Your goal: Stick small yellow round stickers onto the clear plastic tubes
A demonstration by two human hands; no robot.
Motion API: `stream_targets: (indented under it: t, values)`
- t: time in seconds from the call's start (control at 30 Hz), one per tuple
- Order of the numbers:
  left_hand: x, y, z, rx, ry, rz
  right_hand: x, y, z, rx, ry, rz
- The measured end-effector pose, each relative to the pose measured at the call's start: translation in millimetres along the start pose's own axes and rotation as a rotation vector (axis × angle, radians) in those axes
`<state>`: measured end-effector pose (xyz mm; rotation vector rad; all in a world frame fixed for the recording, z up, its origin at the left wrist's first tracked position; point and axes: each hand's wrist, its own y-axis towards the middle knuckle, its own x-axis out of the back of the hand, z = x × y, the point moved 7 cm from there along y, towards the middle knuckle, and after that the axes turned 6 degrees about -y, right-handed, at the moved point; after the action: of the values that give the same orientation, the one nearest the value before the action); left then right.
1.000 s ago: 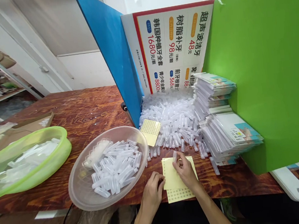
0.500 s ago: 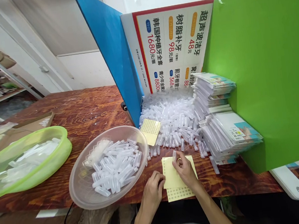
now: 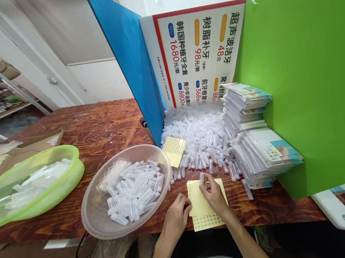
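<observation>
My right hand (image 3: 212, 194) is closed around a small clear plastic tube (image 3: 201, 179), held upright over a yellow sticker sheet (image 3: 198, 200) at the table's front edge. My left hand (image 3: 175, 217) rests with curled fingers on the left edge of that sheet, pinching it. A second dotted sticker sheet (image 3: 207, 222) pokes out beneath. A clear bowl (image 3: 95, 219) with several tubes in it sits just left of my hands. Behind the sheets lies a big pile of loose clear tubes (image 3: 199, 136).
A green basin (image 3: 73, 178) holding clear plastic pieces stands at the left. Stacks of printed cards (image 3: 264, 152) sit to the right, against a green board (image 3: 309, 81). A blue board (image 3: 128, 55) and a printed poster (image 3: 201, 52) wall the back. Another sticker sheet (image 3: 174, 150) leans on the pile.
Almost nothing differs: both hands stay on the sticker sheet with the tube, the left hand shifting very slightly.
</observation>
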<state>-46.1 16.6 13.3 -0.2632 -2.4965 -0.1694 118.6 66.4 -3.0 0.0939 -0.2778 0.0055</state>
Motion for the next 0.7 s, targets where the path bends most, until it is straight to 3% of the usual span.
stream_targets:
  t: [0.3, 0.53, 0.7]
  values:
    - [4.9, 4.9, 1.0, 0.042, 0.037, 0.125, 2.9, -1.3, 3.0, -0.038, 0.097, 0.001]
    - [14.7, 8.0, -5.9, 0.011, -0.072, 0.059, 2.4, -1.1, -0.7, -0.055, 0.153, 0.005]
    - [8.1, 10.5, -4.5, 0.015, -0.015, 0.088, 2.4, 1.0, -11.3, -0.075, 0.232, -0.018]
